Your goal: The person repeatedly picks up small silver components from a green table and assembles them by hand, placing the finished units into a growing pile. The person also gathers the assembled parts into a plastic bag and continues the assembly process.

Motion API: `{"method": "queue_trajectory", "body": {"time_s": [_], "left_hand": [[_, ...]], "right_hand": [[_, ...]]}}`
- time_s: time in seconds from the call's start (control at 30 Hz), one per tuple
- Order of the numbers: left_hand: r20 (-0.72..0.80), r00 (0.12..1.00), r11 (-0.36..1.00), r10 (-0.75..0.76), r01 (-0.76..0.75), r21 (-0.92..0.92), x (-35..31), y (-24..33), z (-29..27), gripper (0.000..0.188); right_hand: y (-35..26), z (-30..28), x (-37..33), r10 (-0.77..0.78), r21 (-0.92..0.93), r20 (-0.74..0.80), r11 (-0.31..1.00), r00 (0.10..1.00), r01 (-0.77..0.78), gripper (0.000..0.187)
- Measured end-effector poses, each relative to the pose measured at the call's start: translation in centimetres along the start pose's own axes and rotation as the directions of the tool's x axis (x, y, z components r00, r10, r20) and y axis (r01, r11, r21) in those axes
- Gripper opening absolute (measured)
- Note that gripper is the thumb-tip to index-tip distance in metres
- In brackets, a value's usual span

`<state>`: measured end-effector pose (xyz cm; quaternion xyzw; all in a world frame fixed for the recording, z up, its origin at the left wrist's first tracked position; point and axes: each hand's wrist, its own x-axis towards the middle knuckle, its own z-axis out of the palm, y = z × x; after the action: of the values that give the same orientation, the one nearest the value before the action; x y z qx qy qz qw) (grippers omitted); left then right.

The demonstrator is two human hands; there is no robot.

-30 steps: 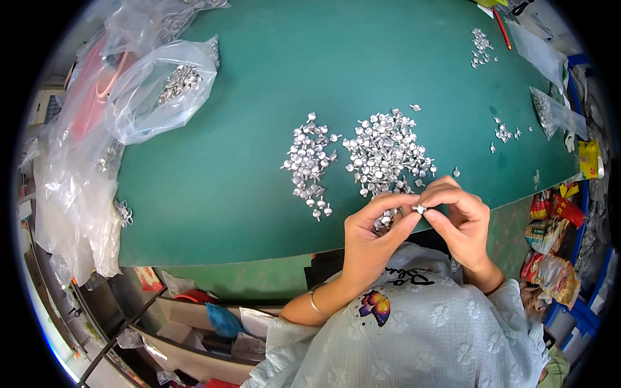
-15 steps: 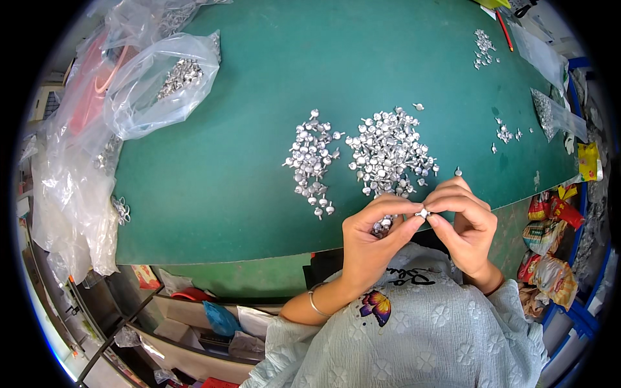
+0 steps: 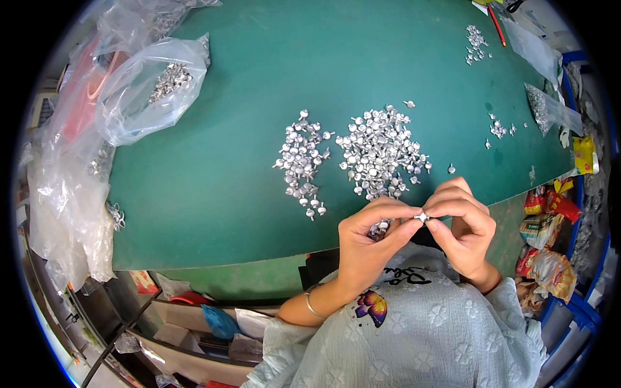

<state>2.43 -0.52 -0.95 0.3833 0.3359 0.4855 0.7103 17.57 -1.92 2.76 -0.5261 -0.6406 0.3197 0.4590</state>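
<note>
Between the fingertips of my two hands is a small silver metal piece (image 3: 422, 218), pinched from both sides just past the table's near edge. My left hand (image 3: 374, 239) grips its left end with thumb and forefinger. Several more silver pieces (image 3: 379, 229) show in the curl of that hand. The other end is pinched by my right hand (image 3: 464, 226), its remaining fingers bent. Beyond my hands lie a large pile of silver metal pieces (image 3: 381, 150) and a smaller pile (image 3: 301, 158) to its left. A lone piece (image 3: 451, 168) rests above my right hand.
The green table (image 3: 246, 129) carries a clear plastic bag (image 3: 145, 119) of metal pieces at its left. Small groups of pieces (image 3: 476, 43) lie at the far right, near a red pencil (image 3: 497, 26). Another filled bag (image 3: 550, 110) sits by the right edge. Shelving (image 3: 194, 349) stands lower left.
The view has shifted slightly, so the table and piles appear further left. Both hands keep their pinch on the small metal piece, nearly unmoved.
</note>
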Motion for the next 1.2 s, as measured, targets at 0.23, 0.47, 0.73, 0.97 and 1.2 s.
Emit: {"method": "queue_trajectory", "body": {"time_s": [0.23, 0.47, 0.73, 0.97, 1.2], "left_hand": [[0.042, 0.999, 1.0, 0.002, -0.001, -0.024, 0.0, 0.2, 0.1, 0.016], [0.073, 0.995, 0.998, -0.063, 0.065, -0.013, -0.1, 0.7, 0.0, 0.017], [-0.016, 0.937, 0.908, -0.35, 0.335, -0.252, -0.6, 0.7, 0.3, 0.019], [0.02, 0.917, 0.845, -0.398, 0.375, -0.382, -0.3, 0.4, 0.2, 0.023], [0.038, 0.919, 0.851, -0.393, 0.379, -0.363, -0.1, 0.0, 0.5, 0.023]], "right_hand": [[-0.5, -0.2, -0.2, -0.045, -0.032, -0.015, 0.998, 0.999, 0.045, 0.016], [-0.5, -0.4, -0.4, -0.06, -0.031, -0.022, 0.998, 0.998, 0.059, 0.015], [7.9, -7.5, 0.9, 0.013, -0.459, -0.54, 0.833, 0.841, -0.308, 0.005], [7.7, -7.1, -0.3, -0.122, -0.761, -0.354, 0.613, 0.927, -0.21, 0.02], [6.5, -4.4, -1.5, -0.031, -0.686, -0.057, 0.727, 0.998, -0.016, 0.02]]}}
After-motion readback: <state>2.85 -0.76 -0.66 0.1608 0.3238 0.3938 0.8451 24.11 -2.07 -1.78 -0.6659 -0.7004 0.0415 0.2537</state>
